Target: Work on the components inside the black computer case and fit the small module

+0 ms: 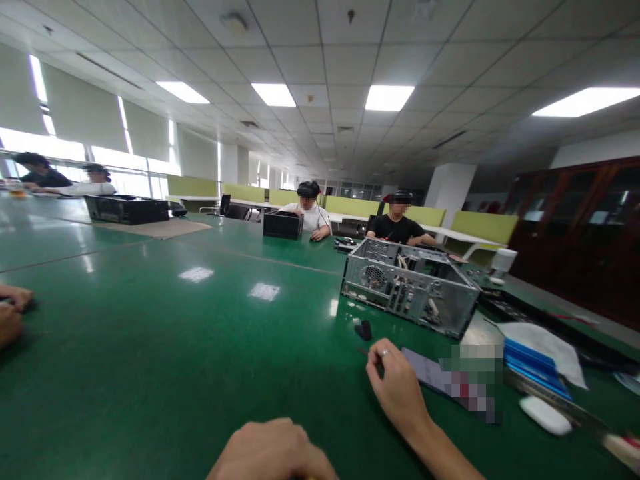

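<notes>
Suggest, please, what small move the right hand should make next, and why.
Probably a short forward reach to the small black object: it lies just beyond the right hand's curled fingers, before the open silver metal computer case.

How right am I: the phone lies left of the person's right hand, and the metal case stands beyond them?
Not quite: the head view shows the phone lying right of the right hand, not left. The metal case does stand beyond them.
</notes>
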A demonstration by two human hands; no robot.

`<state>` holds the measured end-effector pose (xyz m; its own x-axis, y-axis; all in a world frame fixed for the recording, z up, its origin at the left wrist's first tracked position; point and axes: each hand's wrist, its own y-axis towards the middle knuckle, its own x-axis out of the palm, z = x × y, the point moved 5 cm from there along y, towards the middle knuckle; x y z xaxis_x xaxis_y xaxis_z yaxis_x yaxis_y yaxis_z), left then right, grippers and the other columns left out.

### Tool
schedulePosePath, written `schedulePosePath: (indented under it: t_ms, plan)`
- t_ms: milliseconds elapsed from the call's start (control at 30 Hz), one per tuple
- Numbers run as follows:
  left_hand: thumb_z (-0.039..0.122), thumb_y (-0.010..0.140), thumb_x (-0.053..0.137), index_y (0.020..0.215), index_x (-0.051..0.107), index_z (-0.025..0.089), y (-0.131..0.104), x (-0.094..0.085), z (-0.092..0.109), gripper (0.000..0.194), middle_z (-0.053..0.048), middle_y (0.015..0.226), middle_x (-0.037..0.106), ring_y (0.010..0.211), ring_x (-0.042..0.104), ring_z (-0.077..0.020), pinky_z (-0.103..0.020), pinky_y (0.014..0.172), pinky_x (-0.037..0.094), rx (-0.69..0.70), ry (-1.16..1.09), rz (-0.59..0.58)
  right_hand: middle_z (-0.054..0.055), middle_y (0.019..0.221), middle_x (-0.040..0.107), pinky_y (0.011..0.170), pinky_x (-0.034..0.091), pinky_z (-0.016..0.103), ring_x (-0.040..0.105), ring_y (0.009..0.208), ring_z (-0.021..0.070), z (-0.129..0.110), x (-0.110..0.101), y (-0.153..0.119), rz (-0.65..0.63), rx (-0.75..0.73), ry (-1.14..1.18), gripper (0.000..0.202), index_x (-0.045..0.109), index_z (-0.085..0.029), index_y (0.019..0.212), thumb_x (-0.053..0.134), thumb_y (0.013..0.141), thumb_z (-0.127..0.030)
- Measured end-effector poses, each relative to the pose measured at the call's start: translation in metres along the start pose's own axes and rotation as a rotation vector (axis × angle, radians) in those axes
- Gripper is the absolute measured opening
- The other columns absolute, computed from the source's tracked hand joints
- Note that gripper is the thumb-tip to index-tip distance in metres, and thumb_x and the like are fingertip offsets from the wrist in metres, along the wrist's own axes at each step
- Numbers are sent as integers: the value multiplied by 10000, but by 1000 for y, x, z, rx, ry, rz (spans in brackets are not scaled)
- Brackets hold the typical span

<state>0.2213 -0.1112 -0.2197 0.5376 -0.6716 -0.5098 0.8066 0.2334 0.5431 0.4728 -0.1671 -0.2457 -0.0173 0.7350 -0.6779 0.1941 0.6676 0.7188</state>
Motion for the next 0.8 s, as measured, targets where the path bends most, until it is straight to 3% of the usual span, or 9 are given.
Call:
schedulePosePath:
  t_ms: [167, 267, 400, 500, 700, 800]
  plan:
    - [464, 997, 460, 770, 601, 183, 12, -39, -68, 388, -21, 684, 630, 630, 561, -171, -281, 604, 396, -423, 163, 176, -8, 738, 513, 612, 429, 307, 545, 642, 180, 6, 0, 1, 8, 80, 19, 162, 397, -247, 798, 449, 917, -151]
    - [462, 988, 460, 783, 572, 169, 11, -56, -91, 375, -14, 710, 580, 657, 519, -173, -279, 616, 366, -463, 241, 202, 15, 779, 541, 643, 447, 327, 561, 694, 199, 9, 1, 0, -14, 107, 11, 132, 436, -235, 817, 464, 912, -147]
    - [355, 1011, 458, 921, 639, 181, 1, -45, -90, 267, -33, 862, 623, 794, 557, -194, -300, 730, 401, -348, 346, 53, 100, 1019, 629, 846, 460, 455, 585, 979, 305, 13, 8, -3, -87, 128, -35, 150, 588, -194, 984, 515, 875, -121]
    - [284, 1013, 461, 953, 653, 188, -3, -34, -84, 223, -42, 908, 633, 854, 566, -202, -313, 784, 414, -282, 371, -32, 135, 1100, 659, 869, 448, 535, 575, 1055, 375, 16, 16, -4, -155, 160, -60, 230, 669, -179, 1067, 519, 896, -147]
    - [227, 1008, 489, 937, 648, 186, 0, -32, -83, 179, -38, 892, 636, 848, 558, -208, -335, 784, 395, -269, 431, -53, 66, 1041, 695, 901, 511, 382, 657, 982, 239, 10, 20, -2, -306, 100, 54, 293, 732, -231, 1085, 467, 973, -175]
    - [204, 1002, 507, 962, 653, 191, 1, -32, -81, 152, -33, 907, 652, 863, 567, -215, -345, 790, 385, -267, 451, -63, 54, 1045, 713, 891, 528, 348, 675, 985, 221, 10, 19, -1, -330, 119, 76, 271, 718, -218, 1138, 528, 952, -168]
